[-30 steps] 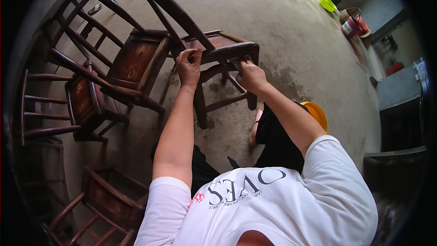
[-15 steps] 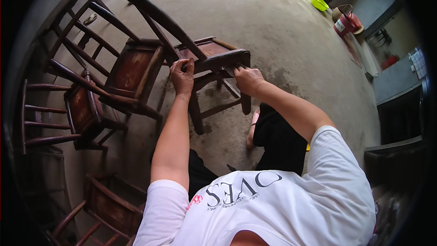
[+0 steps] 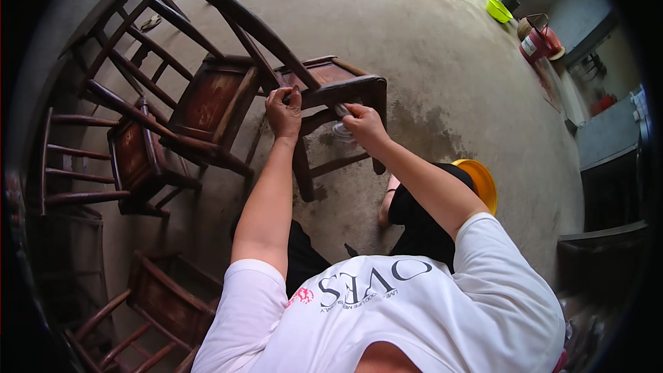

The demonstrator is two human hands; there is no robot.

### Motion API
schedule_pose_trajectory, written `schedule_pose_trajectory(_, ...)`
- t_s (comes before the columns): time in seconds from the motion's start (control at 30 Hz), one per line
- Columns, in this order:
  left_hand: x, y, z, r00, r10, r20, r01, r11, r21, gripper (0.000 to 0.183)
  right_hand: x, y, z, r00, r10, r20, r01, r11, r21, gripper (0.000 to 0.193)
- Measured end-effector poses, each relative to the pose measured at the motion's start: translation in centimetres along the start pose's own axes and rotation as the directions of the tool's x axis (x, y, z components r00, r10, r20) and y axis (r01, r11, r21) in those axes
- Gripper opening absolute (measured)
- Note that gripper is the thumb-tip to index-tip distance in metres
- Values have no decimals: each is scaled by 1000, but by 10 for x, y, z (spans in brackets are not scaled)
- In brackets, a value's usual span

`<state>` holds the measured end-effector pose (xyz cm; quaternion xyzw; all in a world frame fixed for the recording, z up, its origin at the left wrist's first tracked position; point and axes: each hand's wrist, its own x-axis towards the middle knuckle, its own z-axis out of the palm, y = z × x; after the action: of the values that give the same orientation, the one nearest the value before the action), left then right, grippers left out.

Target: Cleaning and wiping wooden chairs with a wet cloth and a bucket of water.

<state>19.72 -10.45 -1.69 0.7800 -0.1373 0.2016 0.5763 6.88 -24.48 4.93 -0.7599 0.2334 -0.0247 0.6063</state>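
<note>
A dark brown wooden chair (image 3: 349, 87) stands tilted in front of me, with its back posts rising to the upper left. My left hand (image 3: 284, 116) is closed round the chair's frame near the foot of a back post. A whitish cloth (image 3: 342, 132) hangs bunched below the fingers of my right hand (image 3: 367, 128), which pinches it against the near edge of the chair frame. Part of the cloth is hidden by that hand.
More wooden chairs (image 3: 214, 100) crowd the left side, one of them (image 3: 173, 300) at the lower left. A yellow basin (image 3: 481, 181) stands beside my right leg. Far right are a lime basin (image 3: 498, 10) and a red bucket (image 3: 537, 47). Damp patches mark the concrete floor.
My right hand has moved left and slightly down along the chair's edge, and the cloth now shows under it. The left hand keeps its grip. The yellow basin has come into fuller view.
</note>
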Motion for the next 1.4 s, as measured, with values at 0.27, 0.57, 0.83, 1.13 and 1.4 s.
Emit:
schedule_pose_trajectory(0.27,0,5,6,1000,-23,11,23,999,-37,21,28,34,-30,912,-403,78,293,504,-812,33)
schedule_pose_trajectory(0.57,0,7,4,1000,-31,-2,31,999,-17,22,10,1,14,993,-32,-114,32,999,-2,33)
schedule_pose_trajectory(0.83,0,3,6,999,-10,-37,9,999,-31,23,10,36,-46,923,-328,199,309,329,-892,64)
schedule_pose_trajectory(1.13,4,1,3,1000,-25,-13,25,1000,3,25,27,15,11,988,-72,-135,59,994,-97,33)
schedule_pose_trajectory(1.4,4,-1,6,999,-45,-11,45,998,-34,25,-7,24,4,998,13,-56,4,958,288,30)
